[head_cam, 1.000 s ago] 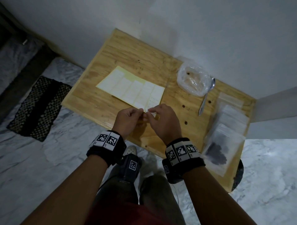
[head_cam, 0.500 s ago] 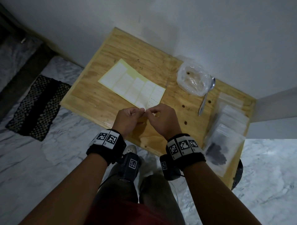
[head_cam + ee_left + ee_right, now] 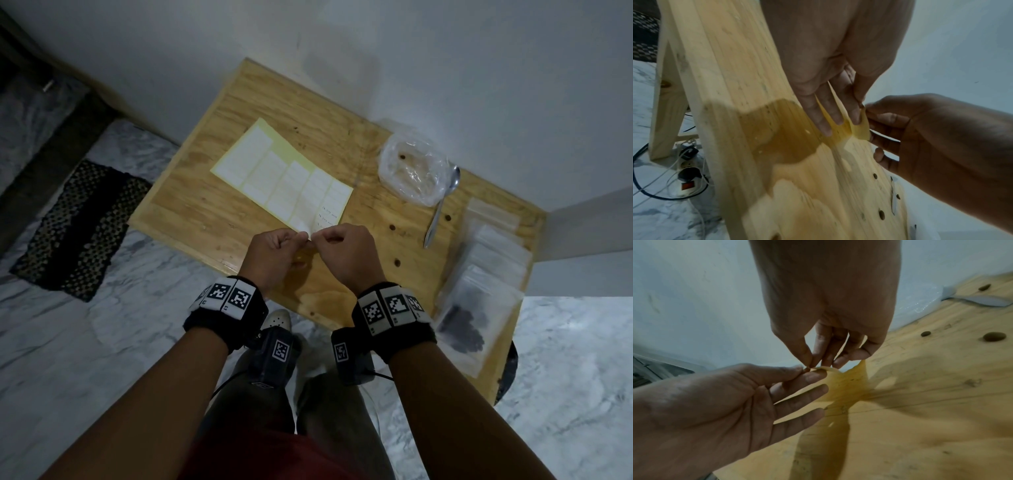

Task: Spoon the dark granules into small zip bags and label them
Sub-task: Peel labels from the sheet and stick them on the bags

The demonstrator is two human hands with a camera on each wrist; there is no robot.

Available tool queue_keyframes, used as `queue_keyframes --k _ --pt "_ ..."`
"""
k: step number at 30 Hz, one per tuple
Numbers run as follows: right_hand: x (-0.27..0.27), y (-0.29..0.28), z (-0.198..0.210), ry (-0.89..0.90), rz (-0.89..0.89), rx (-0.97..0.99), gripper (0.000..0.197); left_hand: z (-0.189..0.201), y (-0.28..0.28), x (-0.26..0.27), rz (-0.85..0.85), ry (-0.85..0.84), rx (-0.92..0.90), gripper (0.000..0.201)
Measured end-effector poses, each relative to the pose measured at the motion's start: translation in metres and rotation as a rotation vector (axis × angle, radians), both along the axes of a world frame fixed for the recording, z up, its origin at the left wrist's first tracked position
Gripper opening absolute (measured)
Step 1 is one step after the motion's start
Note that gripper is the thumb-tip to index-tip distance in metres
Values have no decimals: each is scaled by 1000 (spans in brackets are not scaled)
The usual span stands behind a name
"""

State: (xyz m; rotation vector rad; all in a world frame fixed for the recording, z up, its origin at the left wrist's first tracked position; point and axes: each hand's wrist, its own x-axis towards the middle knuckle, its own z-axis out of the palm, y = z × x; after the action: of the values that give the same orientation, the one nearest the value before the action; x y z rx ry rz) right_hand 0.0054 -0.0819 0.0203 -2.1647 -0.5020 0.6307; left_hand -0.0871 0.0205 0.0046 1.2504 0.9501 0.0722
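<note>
A yellow label sheet (image 3: 284, 171) lies on the wooden table (image 3: 205, 212), its near corner lifted between my hands. My left hand (image 3: 303, 238) pinches that corner (image 3: 859, 129) with thumb and forefinger, the other fingers held straight. My right hand (image 3: 323, 238) pinches a pale label edge (image 3: 828, 369) at the same corner, fingertip to fingertip with the left hand (image 3: 715, 402). On the right lies a stack of small zip bags (image 3: 493, 260). The nearest bag (image 3: 462, 329) holds dark granules. A metal spoon (image 3: 440, 209) lies beside a crumpled clear plastic bag (image 3: 412, 171).
The table stands against a white wall, with its right end in a corner. A few dark granules (image 3: 397, 263) are scattered near the spoon. A power strip with cables (image 3: 686, 170) lies on the marble floor under the table. A dark woven mat (image 3: 75, 226) is at left.
Both hands stay pinched together at the sheet's near corner. The sheet has shifted slightly on the table and its corner is raised a little.
</note>
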Motion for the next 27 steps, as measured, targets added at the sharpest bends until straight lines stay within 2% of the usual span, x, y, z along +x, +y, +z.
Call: queue_keyframes --k 9,15,20,22,25,27 --pt "-3 6 -4 11 53 -101 26 -1 3 -1 -5 18 12 22" --pt "3 -3 -4 41 -37 -16 27 -5 5 -1 48 113 18 29" --pt "5 -13 5 59 -80 71 39 -9 7 4 86 197 2 31" --pt "6 -18 10 36 -94 75 33 -11 12 3 2 277 109 37" --pt "7 -28 16 0 -128 64 15 -2 16 2 -199 398 379 49" --pt "6 -36 19 -77 -128 57 10 14 12 5 -219 404 507 45"
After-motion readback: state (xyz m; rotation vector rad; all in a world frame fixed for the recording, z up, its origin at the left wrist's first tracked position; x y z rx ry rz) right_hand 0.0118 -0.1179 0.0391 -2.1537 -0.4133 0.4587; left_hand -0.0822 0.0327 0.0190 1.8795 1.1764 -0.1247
